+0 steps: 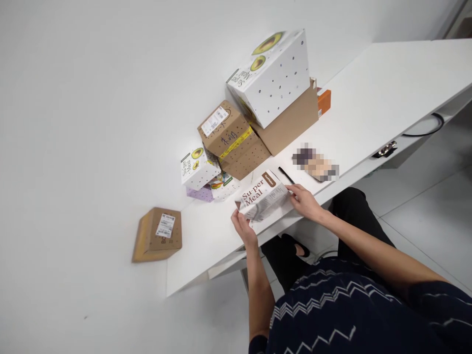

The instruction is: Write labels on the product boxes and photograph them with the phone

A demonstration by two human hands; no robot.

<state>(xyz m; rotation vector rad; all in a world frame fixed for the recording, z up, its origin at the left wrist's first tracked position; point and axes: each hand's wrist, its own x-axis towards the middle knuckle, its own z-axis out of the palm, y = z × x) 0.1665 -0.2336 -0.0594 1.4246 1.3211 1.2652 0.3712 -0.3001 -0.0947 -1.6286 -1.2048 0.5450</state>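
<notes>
A white carton printed "Su-per Meal" (263, 194) with brown panels is tilted between my two hands at the front part of the white table. My left hand (244, 228) grips its lower left end, fingers curled round the edge. At the right end, the fingers of my right hand (304, 200) pinch the carton's edge. Just behind the right hand a thin black pen-like stick (285, 175) lies on the tabletop. A flat, pixelated object (315, 164) rests to the right of it.
Behind the carton stand stacked boxes: a large white avocado box (280, 73) on a brown box (291, 123), and a taped cardboard box (236, 142). A smaller white box (199, 167) sits left of these. Another cardboard box (162, 233) is at the far left, an orange box (324, 102) at the back.
</notes>
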